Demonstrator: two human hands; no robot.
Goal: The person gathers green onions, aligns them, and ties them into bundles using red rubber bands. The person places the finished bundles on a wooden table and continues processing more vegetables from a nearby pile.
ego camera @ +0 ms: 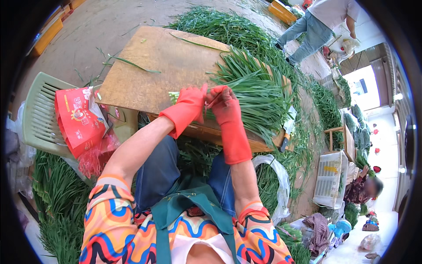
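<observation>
Both hands wear red rubber gloves. My left hand (pixel 189 104) is closed around a bundle of garlic chives, whose pale cut ends (pixel 173 96) stick out to its left. Close against it, my right hand (pixel 227 104) has its fingers bent together beside the bundle; a thin reddish strand seems to lie between the hands, too small to be sure. Loose garlic chives (pixel 254 89) spread over the right part of the wooden table (pixel 158 62), leaves pointing right. A knife (pixel 285 142) with a black and orange handle lies at the table's right edge.
A red printed bag (pixel 80 117) with pink strings (pixel 100 153) rests on a green plastic chair (pixel 46 109) at left. Heaps of chives (pixel 224 26) cover the floor beyond the table. One person (pixel 321 24) stands at upper right; another (pixel 357 191) sits near a white crate (pixel 329 178).
</observation>
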